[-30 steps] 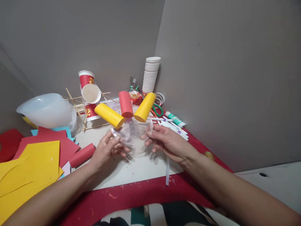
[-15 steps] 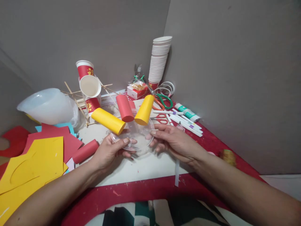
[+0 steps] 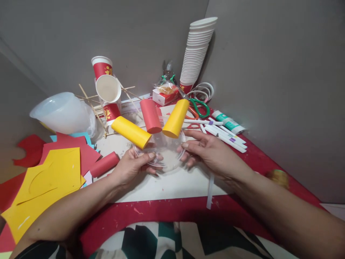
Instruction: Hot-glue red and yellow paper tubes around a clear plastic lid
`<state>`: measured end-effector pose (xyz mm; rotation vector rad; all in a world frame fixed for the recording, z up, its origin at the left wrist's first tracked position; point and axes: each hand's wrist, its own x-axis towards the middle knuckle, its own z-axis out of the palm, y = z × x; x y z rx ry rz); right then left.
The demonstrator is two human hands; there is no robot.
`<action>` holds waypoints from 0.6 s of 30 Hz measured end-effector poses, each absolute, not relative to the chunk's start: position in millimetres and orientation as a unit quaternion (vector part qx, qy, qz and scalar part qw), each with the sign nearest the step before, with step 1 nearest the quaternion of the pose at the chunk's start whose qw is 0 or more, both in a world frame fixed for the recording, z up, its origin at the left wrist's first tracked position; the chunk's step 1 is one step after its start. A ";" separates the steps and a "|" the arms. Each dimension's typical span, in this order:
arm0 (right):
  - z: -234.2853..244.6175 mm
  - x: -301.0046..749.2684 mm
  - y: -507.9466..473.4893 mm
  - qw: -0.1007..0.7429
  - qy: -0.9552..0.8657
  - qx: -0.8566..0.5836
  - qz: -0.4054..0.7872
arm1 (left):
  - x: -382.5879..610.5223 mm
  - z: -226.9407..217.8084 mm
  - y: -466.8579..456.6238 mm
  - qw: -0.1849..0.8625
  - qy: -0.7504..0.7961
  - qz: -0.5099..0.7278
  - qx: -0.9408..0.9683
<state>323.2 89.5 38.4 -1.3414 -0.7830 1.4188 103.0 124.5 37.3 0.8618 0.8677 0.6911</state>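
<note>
- The left hand [image 3: 134,163] grips the near left rim of the clear disc [image 3: 172,161], thumb on top, fingers curled loosely underneath.
- The right hand [image 3: 208,153] pinches the right rim between thumb and fingertips, its other fingers spread a little below.
- The disc is between the hands, over the white board [image 3: 167,189]; whether it touches the board, I cannot tell.
- 2 yellow tubes [image 3: 130,132] flank 1 red tube [image 3: 150,116] at its far side, hiding much of the far rim.
- Behind the right yellow tube sit the scissors [image 3: 203,108], partly covered, with pens [image 3: 226,139] crowding in just beyond the right hand.
- A red roll [image 3: 104,164] lies near the left wrist, beside red and yellow paper [image 3: 51,176]; the left forearm covers part of the yellow.
- Farther back: sticks [image 3: 91,104], 3 cups [image 3: 108,89] and a leaning cup stack [image 3: 198,50].
- A pale strip [image 3: 210,192] pokes out below the right wrist.
</note>
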 end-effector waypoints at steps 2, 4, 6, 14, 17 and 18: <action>40.0 322.9 89.7 0.501 -0.316 -0.554 0.585 | 102.3 37.7 125.2 0.766 0.403 0.311 0.393; 39.8 324.0 90.4 0.508 -0.311 -0.553 0.583 | 101.8 38.1 126.3 0.768 0.408 0.302 0.391; 37.8 326.2 91.4 0.515 -0.309 -0.550 0.580 | 101.7 38.9 127.4 0.772 0.415 0.289 0.385; 37.3 330.4 92.7 0.536 -0.303 -0.551 0.563 | 91.2 55.6 113.6 0.774 0.452 0.177 0.406; 39.7 327.2 90.8 0.520 -0.294 -0.570 0.564 | 71.3 77.7 99.3 0.725 0.432 0.140 0.517; 39.6 326.1 90.0 0.512 -0.293 -0.576 0.566 | 62.1 85.5 95.6 0.684 0.437 0.137 0.568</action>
